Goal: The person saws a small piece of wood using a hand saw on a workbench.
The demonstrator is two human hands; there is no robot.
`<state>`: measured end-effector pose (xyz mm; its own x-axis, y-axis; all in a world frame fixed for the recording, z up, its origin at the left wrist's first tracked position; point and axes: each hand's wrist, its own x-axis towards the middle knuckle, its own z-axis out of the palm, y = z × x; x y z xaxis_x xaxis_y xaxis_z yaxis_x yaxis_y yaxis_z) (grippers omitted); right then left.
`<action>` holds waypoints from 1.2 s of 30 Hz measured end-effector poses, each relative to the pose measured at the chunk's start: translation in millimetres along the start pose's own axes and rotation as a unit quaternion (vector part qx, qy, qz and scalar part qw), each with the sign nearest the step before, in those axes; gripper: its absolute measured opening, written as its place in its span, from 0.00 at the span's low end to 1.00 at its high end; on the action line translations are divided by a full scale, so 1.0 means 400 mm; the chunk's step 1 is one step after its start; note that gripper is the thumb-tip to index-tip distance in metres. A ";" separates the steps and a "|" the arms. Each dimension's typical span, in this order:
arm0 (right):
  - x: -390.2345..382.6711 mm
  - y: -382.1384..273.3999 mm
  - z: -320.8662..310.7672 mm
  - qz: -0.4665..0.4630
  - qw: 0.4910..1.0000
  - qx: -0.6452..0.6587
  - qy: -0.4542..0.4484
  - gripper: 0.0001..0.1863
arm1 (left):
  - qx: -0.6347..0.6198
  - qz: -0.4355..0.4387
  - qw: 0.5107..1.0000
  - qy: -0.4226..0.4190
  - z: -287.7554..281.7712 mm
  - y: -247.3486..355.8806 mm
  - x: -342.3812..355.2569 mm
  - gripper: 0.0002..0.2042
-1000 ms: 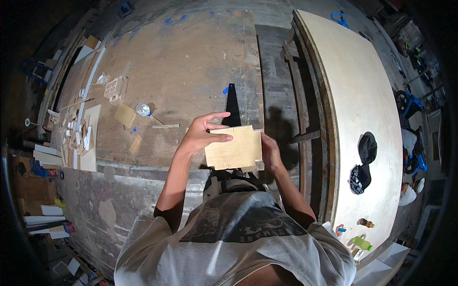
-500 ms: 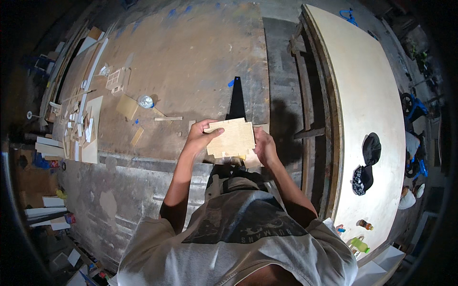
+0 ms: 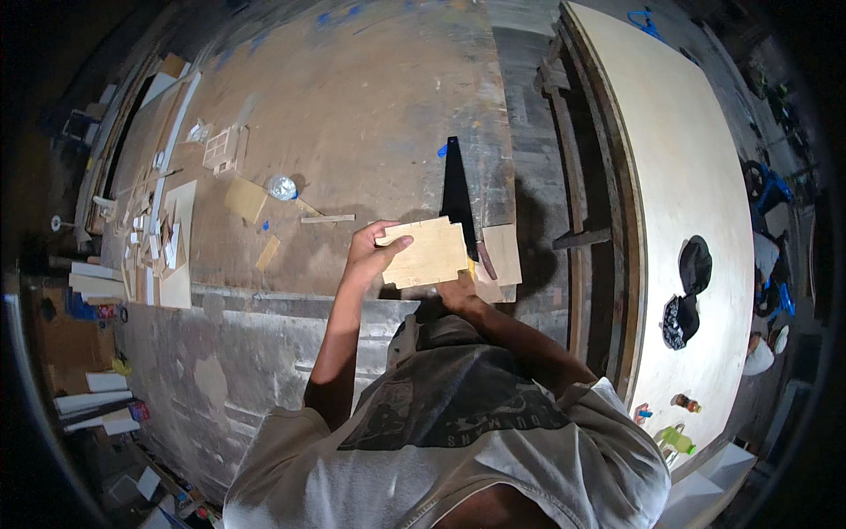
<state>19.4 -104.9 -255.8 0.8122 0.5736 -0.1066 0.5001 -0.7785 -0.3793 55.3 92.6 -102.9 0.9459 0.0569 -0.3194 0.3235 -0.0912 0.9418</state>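
Note:
My left hand (image 3: 372, 251) grips a small, flat piece of pale wood (image 3: 425, 254) by its left side, thumb on top and fingers underneath. Notches cut into its edges and corners give it a stepped outline. My right hand (image 3: 458, 292) is just below the lower right corner of the wood piece, in shadow. Its fingers are partly hidden, so I cannot make out whether it touches the wood or holds anything. Beyond the wood piece, a handsaw (image 3: 456, 185) with a black blade lies on the brown work board, its lower part partly covered by the wood.
Pale flat pieces (image 3: 501, 251) lie right of the saw. Leftward on the work board (image 3: 379, 97) are a clear plastic bottle (image 3: 282, 187), thin wood strips (image 3: 328, 219) and a small wooden model (image 3: 226, 150). Offcuts (image 3: 159, 234) pile farther left. A long pale table (image 3: 670, 167) holds a black cap (image 3: 695, 264).
My right hand has left the right edge of the wood piece and moved down and left, below its corner. The left hand still holds the wood. The view has shifted slightly.

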 end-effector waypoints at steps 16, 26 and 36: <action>-0.082 -0.006 -0.223 0.222 0.907 0.210 0.291 0.10 | -0.055 -0.021 0.997 -0.049 -0.095 -0.034 0.069 0.16; -0.282 0.266 -0.115 0.367 0.830 0.124 0.402 0.13 | 0.120 -0.046 0.953 -0.275 0.131 -0.292 0.119 0.13; -0.274 0.232 -0.062 0.425 0.838 0.210 0.269 0.11 | -0.038 -0.179 0.961 -0.208 0.260 -0.419 0.089 0.18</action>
<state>-15.7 -246.2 -256.6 0.8961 -0.4290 -0.1140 -0.3856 -0.6252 -0.6786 37.2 6.5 -282.9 0.7071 -0.3330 -0.6239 0.6425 -0.0660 0.7634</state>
